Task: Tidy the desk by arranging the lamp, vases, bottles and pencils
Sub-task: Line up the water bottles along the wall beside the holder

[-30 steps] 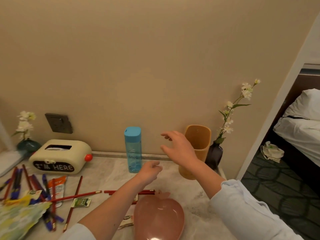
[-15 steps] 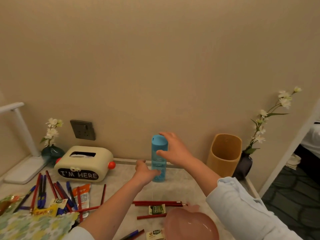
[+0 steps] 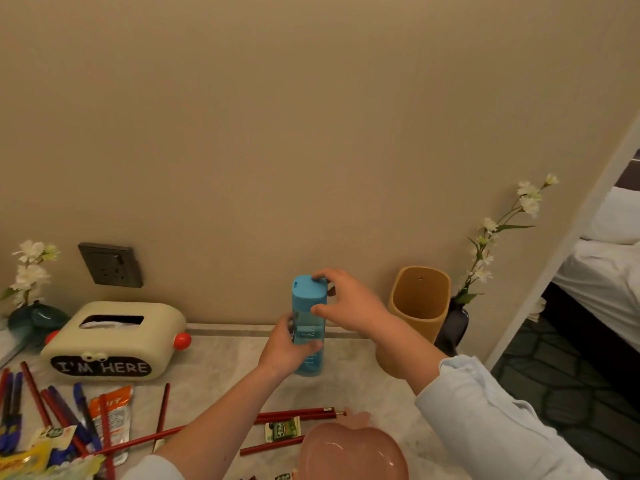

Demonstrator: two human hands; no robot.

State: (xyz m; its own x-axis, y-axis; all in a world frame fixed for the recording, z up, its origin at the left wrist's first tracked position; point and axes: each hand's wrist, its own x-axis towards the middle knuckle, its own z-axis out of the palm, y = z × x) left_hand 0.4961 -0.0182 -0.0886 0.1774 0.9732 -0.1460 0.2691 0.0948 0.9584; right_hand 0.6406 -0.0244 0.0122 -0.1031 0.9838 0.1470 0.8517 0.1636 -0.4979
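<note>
Change: both hands have closed on the blue bottle (image 3: 307, 336) since half a second ago, when my left only touched its lower side and my right sat beside the cap.
Desk (image 3: 221, 372): marbled top running along the beige wall.
Tissue box (image 3: 114, 337): cream, lettered "I'M HERE", far left by the wall, just below the wall socket (image 3: 110, 265).
Orange holder (image 3: 420, 303): upright at the far right, partly behind my right wrist.
Pink dish (image 3: 353, 453): at the near edge, between my forearms.
Blue bottle: upright, mid-desk toward the wall, between the tissue box and the orange holder.
Left hand (image 3: 287, 348): fingers and thumb curled round the bottle's middle.
Right hand (image 3: 349, 306): fingertips on top of the cap, thumb just under it, pinching the cap end.
Dark vase (image 3: 453, 323): far right, just beside the orange holder, with white flowers.
Green vase (image 3: 34, 318): far left, beside the tissue box, with white flowers.
Pencils (image 3: 294, 414): red, two side by side just beyond the dish, others crossed with blue pens (image 3: 15, 407) at the near left.
</note>
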